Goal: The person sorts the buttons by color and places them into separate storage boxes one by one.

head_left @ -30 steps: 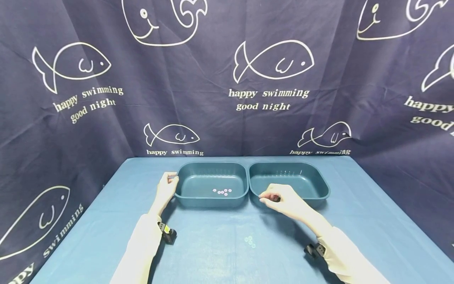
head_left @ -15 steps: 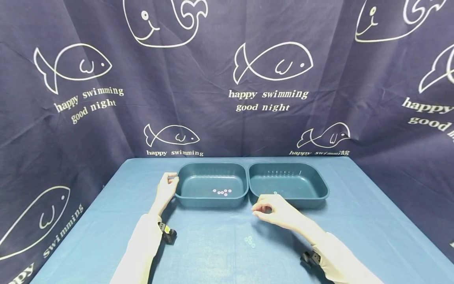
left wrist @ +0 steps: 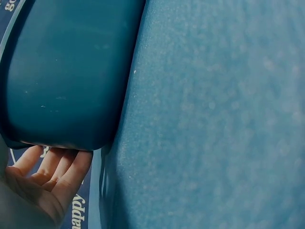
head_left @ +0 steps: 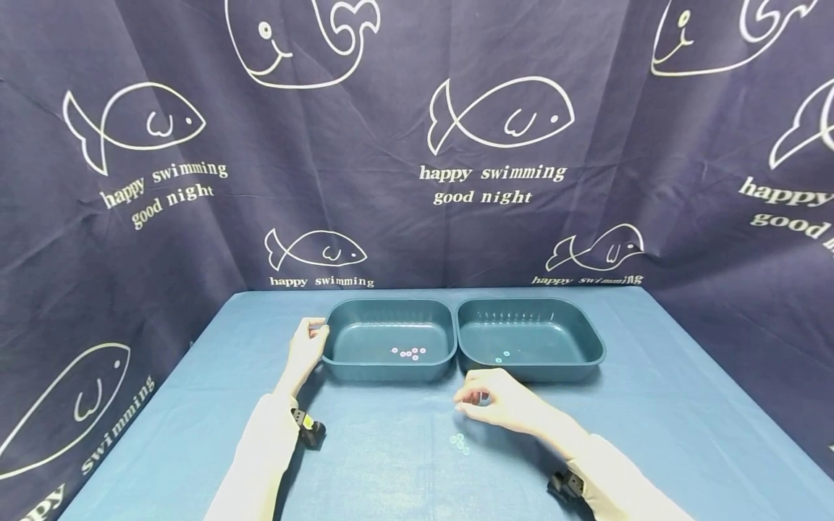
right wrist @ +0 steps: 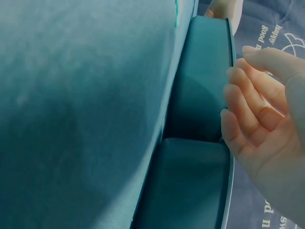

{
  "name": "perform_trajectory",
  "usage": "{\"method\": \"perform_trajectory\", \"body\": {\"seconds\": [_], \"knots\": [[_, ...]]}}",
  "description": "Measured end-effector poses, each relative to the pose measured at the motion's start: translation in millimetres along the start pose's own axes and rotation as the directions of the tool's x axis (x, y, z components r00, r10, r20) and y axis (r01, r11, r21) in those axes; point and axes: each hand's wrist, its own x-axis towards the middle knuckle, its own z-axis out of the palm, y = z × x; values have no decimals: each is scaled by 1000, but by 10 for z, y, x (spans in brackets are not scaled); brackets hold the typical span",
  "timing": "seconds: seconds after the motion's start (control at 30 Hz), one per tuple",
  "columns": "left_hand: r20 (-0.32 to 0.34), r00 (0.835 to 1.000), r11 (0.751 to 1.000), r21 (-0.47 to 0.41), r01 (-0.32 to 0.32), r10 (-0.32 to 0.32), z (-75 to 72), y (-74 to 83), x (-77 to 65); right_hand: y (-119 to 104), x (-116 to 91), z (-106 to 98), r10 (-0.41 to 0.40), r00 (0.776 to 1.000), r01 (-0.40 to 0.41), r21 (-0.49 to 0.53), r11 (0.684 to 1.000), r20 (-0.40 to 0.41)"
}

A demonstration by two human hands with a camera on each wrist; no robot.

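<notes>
Small green pieces point(head_left: 460, 438), on blue table point(head_left: 365, 463), navy fish-print curtain point(head_left: 391, 159) behind.

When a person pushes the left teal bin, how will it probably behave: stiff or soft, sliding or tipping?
The left teal bin probably keeps its shape, since it looks like smooth moulded plastic. Being wide and low, it would likely slide before tipping. The small pink pieces look loose inside, so they may shift.

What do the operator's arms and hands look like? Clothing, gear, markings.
Left hand and right hand: bare, no gloves. Left sleeve and right sleeve: long, plain, cream-white. Small black boxy wrist units, left and right; the left shows a yellow patch. No cables visible.
</notes>
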Motion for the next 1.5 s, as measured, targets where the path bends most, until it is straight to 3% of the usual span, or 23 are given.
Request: {"method": "perform_trajectory", "body": {"seconds": [0.37,0.63,1.07,1.5], "knots": [[1,1000,1000,-10,7,-7,-3,10,-1,-1,-15,30,51,997,-51,-5,999,51],[4,1000,1000,-20,4,-3,-14,40,4,-9,-24,31,99,984,-99,-7,995,149],[-3,1000,1000,2,2,-2,-12,29,14,-2,-29,39,87,960,-85,-21,996,267],[1,1000,1000,9,14,-14,-3,16,5,-20,-22,73,56,954,-27,-99,995,293]]}}
